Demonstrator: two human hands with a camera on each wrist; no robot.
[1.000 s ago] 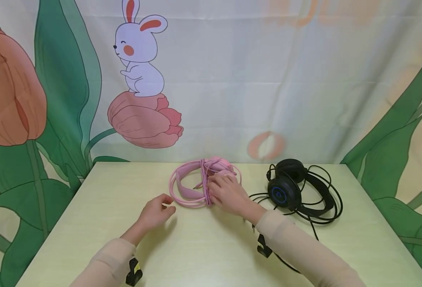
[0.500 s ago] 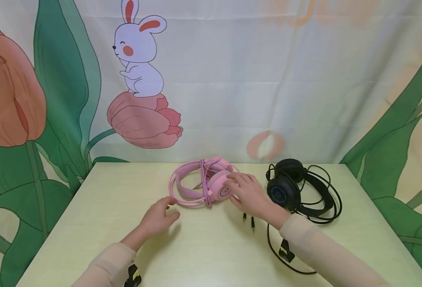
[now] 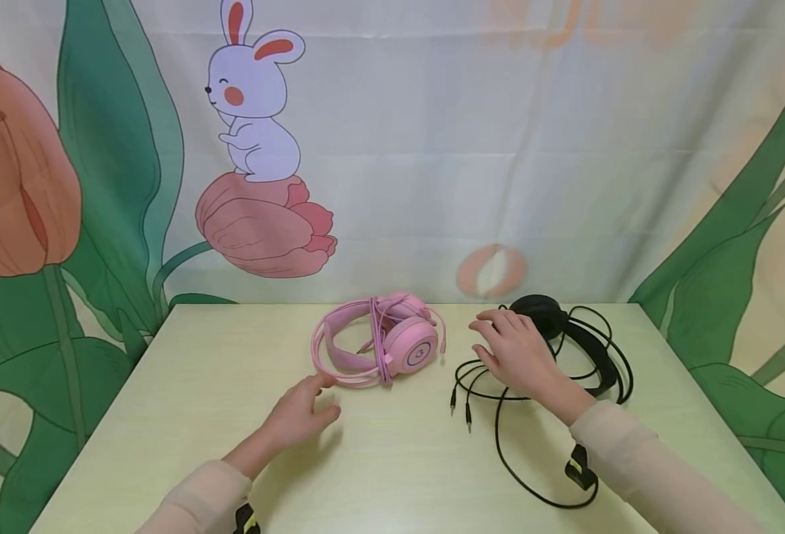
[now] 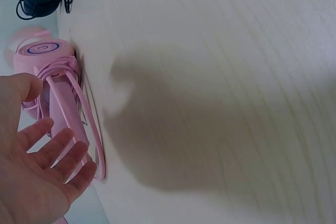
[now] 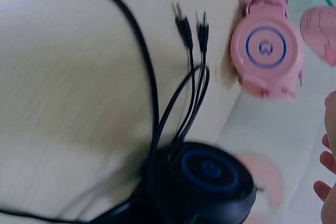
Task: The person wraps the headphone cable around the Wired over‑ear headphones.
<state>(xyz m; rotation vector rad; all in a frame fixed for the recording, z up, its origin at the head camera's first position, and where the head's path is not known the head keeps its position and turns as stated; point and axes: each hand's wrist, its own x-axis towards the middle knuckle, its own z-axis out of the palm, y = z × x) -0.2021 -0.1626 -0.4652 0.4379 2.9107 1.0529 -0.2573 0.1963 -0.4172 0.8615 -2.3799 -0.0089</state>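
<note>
A pink headset [image 3: 411, 347] with its cable wound round the headband lies on the table, a round blue logo on its ear cup. My left hand [image 3: 299, 415] is at its near left side, fingertips right at the cable loop, fingers spread and loosely bent in the left wrist view. To the right lies a black headset [image 3: 599, 356], also with a blue ring logo on an ear cup [image 5: 210, 171]. Over it hovers my right hand [image 3: 516, 352], fingers relaxed and holding nothing; it hides the nearer black ear cup in the head view.
The black headset's cable [image 3: 509, 463] loops toward the table's front, and two thin black plugs [image 3: 468, 423] lie left of it. Behind the pale wooden table [image 3: 199, 356] hangs a printed curtain [image 3: 399, 185] with a rabbit and tulips. Dark wrist devices [image 3: 579, 469] sit under both sleeves.
My right hand has left the pink headset's ear cup and moved right, over the black headset. The left hand has shifted slightly right, its fingers straightening a little. The pink headset stays in place.
</note>
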